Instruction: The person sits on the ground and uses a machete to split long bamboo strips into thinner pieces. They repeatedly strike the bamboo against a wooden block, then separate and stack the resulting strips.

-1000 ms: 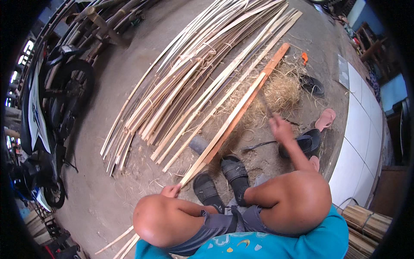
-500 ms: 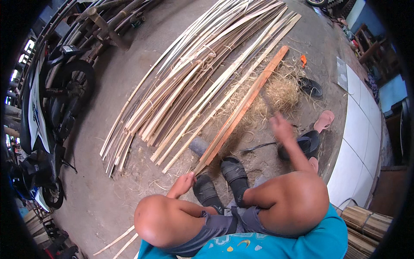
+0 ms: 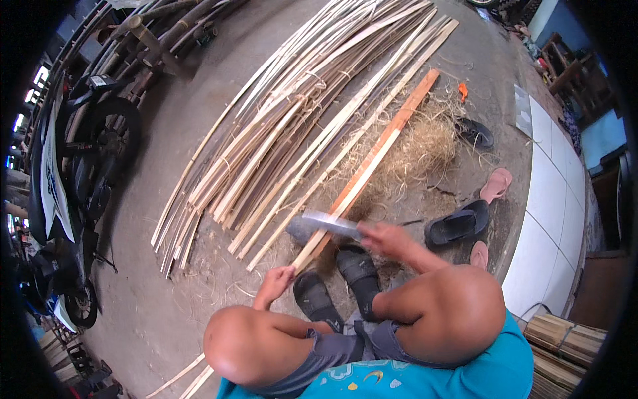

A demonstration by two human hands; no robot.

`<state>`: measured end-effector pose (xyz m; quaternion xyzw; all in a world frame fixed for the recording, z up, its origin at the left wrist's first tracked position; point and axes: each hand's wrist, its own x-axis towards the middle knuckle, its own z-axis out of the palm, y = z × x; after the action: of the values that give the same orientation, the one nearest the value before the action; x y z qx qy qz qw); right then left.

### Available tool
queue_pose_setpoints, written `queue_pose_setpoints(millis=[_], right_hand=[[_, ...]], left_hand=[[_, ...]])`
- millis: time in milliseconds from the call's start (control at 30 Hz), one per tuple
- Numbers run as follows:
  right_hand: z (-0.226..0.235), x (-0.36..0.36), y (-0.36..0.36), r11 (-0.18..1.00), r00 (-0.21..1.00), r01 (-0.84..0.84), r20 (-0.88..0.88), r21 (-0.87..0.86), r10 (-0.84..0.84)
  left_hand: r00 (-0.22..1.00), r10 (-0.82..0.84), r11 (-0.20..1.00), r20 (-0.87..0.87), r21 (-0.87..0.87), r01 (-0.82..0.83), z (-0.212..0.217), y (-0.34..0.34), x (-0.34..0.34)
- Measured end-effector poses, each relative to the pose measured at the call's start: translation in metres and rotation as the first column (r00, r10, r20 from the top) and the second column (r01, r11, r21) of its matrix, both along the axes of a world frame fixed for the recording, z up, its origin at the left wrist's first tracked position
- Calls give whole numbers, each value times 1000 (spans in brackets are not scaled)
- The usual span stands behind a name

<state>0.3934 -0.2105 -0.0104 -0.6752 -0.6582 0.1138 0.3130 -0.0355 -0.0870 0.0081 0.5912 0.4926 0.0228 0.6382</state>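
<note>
Crosswise over the pale strip (image 3: pixel 363 174) slanting through mid-frame, the right hand (image 3: pixel 385 240) grips a broad knife (image 3: pixel 332 223); the left hand (image 3: pixel 275 284), lower left of centre, pinches the strip's lower end. Best angle the knife shallowly, that pinch clear.

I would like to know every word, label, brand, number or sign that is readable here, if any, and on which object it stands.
No text can be read with certainty.
White motorcycle panel: dark lettering-like marks, too small and blurred to read.
Turquoise shirt: printed shapes, including a crescent; no words visible.
Knife blade: no readable marking.
Held strip: no lettering visible.
</note>
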Motion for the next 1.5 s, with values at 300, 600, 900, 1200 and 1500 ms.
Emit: queue_pose_setpoints(millis=[300,600,900,1200,1500], right_hand=[[11,-3,5,971,965,89,-224,-221,-140],[44,39,-7,862,900,376,-87,-340,-427],[42,83,-10,728,760,596,-56,-338,-648],[82,-78,-11,852,983,-179,-44,-492,181],[43,-58,-16,926,982,-191,-61,-326,181]], left_hand=[[999,30,999,-34,-12,-31,25,-2,-18],[995,-33,999,-93,-46,29,6,-9,-50],[928,-208,734,-310,578,358,-4,-19,-33],[1000,0,938,-18,-346,-7,28,0,7],[998,-31,979,-48,-201,21,0,-6,-18]])
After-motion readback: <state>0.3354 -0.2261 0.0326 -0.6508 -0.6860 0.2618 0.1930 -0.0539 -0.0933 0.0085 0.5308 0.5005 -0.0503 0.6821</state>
